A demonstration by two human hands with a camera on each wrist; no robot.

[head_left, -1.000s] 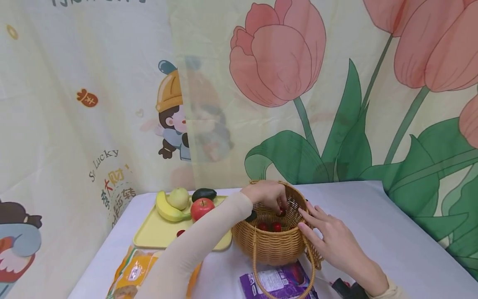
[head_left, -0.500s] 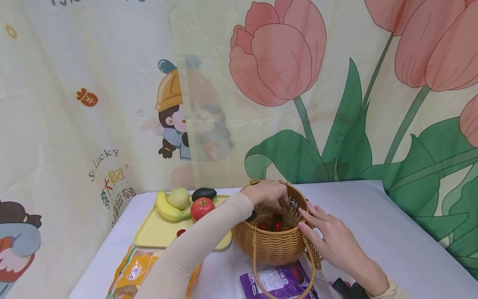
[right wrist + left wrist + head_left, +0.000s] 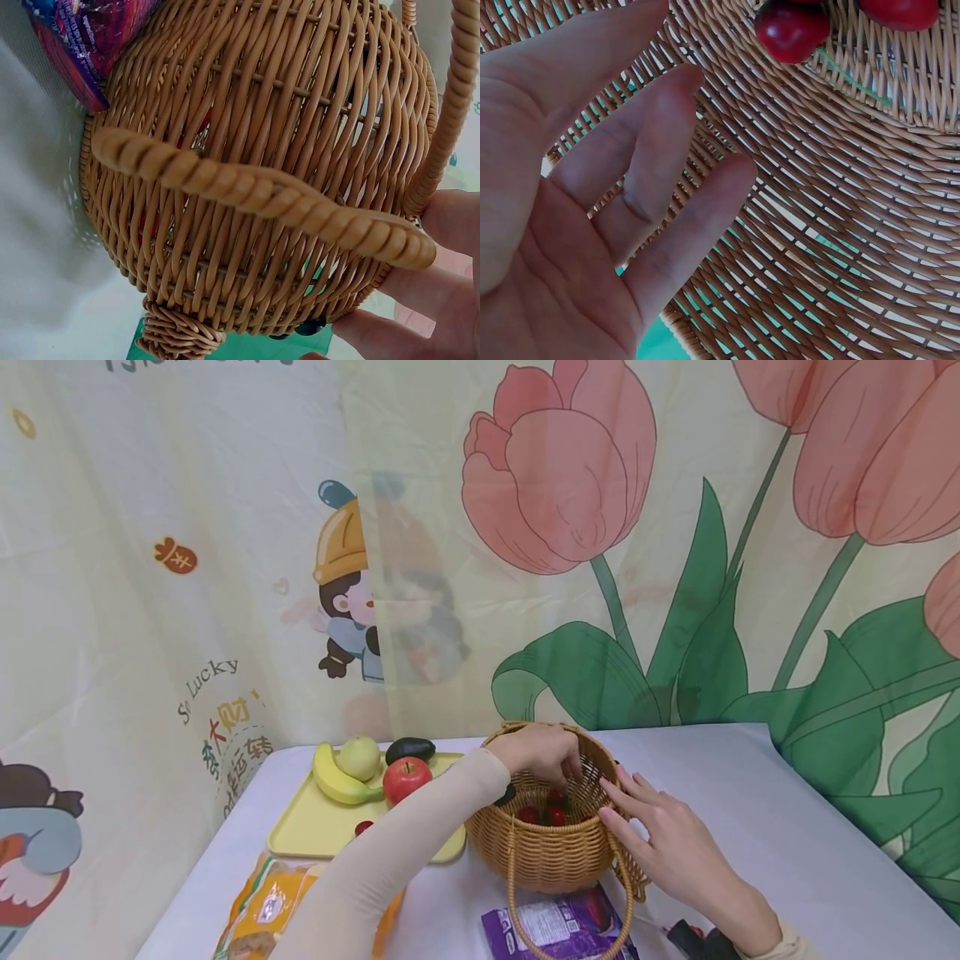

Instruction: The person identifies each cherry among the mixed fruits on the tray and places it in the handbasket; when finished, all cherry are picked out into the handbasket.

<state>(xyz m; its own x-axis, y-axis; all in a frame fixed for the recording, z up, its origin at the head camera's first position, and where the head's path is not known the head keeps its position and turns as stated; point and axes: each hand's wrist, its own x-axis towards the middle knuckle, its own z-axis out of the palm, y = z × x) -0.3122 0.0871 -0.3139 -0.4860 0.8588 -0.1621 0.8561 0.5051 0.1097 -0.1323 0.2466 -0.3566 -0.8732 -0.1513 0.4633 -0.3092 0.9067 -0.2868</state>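
The left hand [image 3: 536, 750], empty and loosely bent, hangs inside the wicker basket [image 3: 558, 860] near its red cherries [image 3: 556, 816]; the right hand [image 3: 667, 837], unclenched, merely touches its side, so a snagged sleeve [image 3: 405, 835] could tip it.

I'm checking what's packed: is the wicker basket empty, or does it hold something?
Not empty: small red fruits lie inside the wicker basket; the head and left wrist views both show them against its woven inside.

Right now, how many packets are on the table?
2: the orange packet, partly behind the left sleeve; the purple packet, in front of the basket. Others may be hidden.
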